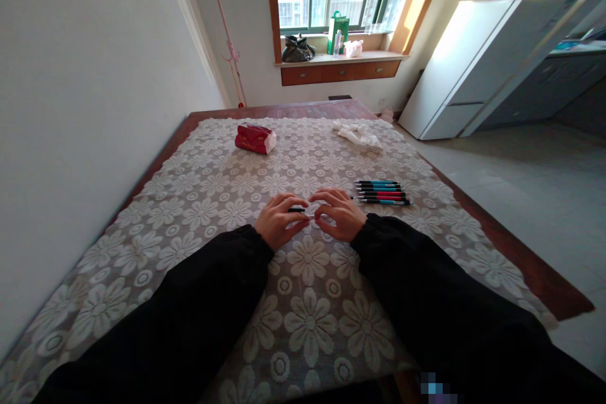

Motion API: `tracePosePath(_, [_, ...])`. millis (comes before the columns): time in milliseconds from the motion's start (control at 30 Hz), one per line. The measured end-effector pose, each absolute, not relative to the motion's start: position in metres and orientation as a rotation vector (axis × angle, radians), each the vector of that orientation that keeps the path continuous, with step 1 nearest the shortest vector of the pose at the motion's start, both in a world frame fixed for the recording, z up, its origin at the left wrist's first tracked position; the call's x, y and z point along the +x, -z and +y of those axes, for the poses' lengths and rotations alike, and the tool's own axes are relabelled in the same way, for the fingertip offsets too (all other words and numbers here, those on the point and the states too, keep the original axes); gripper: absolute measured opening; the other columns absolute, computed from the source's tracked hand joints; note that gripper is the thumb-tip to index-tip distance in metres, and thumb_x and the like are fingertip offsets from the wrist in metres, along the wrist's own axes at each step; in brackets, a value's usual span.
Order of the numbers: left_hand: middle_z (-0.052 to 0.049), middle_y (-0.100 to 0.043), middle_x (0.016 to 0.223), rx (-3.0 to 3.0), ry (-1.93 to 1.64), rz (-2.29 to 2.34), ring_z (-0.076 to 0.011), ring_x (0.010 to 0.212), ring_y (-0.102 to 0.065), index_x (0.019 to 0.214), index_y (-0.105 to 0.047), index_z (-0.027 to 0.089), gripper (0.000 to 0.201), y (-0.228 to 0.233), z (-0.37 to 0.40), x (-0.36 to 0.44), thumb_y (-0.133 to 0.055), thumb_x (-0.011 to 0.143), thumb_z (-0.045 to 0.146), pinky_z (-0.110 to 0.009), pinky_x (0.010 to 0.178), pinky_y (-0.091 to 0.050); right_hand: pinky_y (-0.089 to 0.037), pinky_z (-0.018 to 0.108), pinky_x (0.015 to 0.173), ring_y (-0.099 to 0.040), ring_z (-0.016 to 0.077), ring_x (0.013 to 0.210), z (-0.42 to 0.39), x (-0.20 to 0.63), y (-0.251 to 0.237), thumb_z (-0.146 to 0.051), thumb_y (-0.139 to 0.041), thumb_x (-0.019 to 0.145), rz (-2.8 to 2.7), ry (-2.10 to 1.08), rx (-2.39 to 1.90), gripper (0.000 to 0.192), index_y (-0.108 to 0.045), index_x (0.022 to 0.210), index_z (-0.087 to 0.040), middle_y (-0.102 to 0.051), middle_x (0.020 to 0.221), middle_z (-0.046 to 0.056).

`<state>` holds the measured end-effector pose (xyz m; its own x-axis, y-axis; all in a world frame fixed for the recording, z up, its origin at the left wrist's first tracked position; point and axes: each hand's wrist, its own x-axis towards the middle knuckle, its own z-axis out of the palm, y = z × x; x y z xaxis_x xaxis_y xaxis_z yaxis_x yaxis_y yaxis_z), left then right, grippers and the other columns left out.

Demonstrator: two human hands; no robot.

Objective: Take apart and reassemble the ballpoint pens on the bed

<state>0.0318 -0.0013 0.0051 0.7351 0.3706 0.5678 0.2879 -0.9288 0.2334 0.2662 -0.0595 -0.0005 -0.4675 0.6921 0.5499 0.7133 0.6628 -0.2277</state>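
My left hand (280, 219) and my right hand (339, 213) rest close together on the lace tablecloth (303, 278), fingers curled around a thin dark pen (297, 209) held between them. Only a short black part of the pen shows by my left fingers; the rest is hidden under my hands. To the right of my right hand lies a row of several pens (383, 192), with blue, red and black barrels, side by side on the cloth.
A red tissue pack (255, 138) lies at the far left of the table, a crumpled white cloth (358, 134) at the far right. The wall runs along the left edge. A white cabinet (478, 63) leans at the right; a window sill (338, 58) holds bags.
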Motion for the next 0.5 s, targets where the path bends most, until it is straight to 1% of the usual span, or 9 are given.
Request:
tracePosePath(200, [-0.002,-0.074,0.115,2.783,-1.015,0.580,-0.0225,0.114,-0.060,0.093,-0.078,0.027,0.009,-0.0055,-0.0017,0.0311,-0.070,0.092,0.031,-0.042,0.100,-0.051,-0.041,0.050,0.106,-0.055,0.0276,0.125,-0.0604,0.2668,-0.0013,-0.019,-0.066,0.083,-2.238,0.041,-1.084,0.008,-0.066,0.088,-0.025,-0.068,0.126,0.006])
tracePosePath(500, [-0.001,-0.073,0.114,2.795,-1.001,0.533,-0.0214,0.114,-0.060,0.095,-0.076,0.026,0.009,-0.0024,0.0002,0.0312,-0.069,0.093,0.031,-0.040,0.099,-0.052,-0.042,0.048,0.105,-0.057,0.0261,0.123,-0.0592,0.2659,0.0014,-0.021,-0.064,0.088,-2.227,0.058,-1.065,0.004,-0.066,0.089,-0.025,-0.069,0.123,0.005])
